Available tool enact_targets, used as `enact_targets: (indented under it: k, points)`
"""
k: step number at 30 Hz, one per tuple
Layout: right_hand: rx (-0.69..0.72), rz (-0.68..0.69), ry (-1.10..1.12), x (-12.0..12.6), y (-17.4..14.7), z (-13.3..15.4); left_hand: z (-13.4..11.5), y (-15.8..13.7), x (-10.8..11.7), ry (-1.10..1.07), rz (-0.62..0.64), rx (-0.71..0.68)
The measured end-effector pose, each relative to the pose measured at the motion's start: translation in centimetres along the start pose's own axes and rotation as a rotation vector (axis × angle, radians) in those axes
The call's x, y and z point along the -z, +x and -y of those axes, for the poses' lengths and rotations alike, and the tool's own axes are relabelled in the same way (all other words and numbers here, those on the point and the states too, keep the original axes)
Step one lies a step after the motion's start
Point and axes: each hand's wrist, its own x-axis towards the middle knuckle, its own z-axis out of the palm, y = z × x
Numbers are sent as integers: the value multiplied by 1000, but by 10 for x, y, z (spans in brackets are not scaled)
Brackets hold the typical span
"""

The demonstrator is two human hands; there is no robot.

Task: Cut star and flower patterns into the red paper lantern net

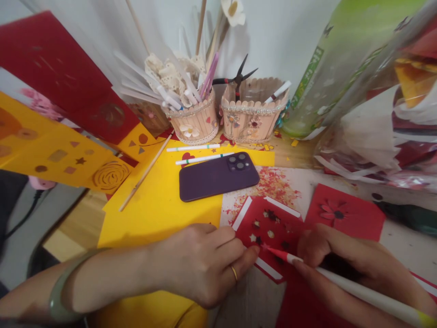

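A red paper card (pixel 261 214) with star and flower cutouts lies on the table, white strips along several of its edges. My left hand (pixel 213 259) is closed at the card's left side, fingers curled together and fingertips pressing its edge. It wears a gold ring. In my right hand (pixel 344 259) a slim white pen (pixel 362 284) with a pointed red tip is gripped. That tip touches the card near a star-shaped cutout, close to my left index fingertip. Beneath my right hand, more dark red paper (pixel 300 303) is partly hidden.
A purple phone (pixel 216 180) lies on yellow paper (pixel 150 214) behind my hands. Pens fill a wooden basket (pixel 194 125); black pliers (pixel 239 77) stand in another basket (pixel 247 123). Red card with a flower (pixel 336 212), a green bottle (pixel 314 86) and a plastic bag (pixel 375 141) are right.
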Motion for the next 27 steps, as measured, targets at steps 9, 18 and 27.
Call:
enact_targets:
  k: [9, 18, 27]
  points:
    - [-68, -29, 44, -3, 0, 6, 0, 0, -1, 0, 3, 1]
    - [-22, 5, 37, 1, -1, 0, 0, 1, 0, 1, 0, 4]
    - [-97, -38, 54, -2, -1, 6, 0, 0, 0, 5, 15, -3]
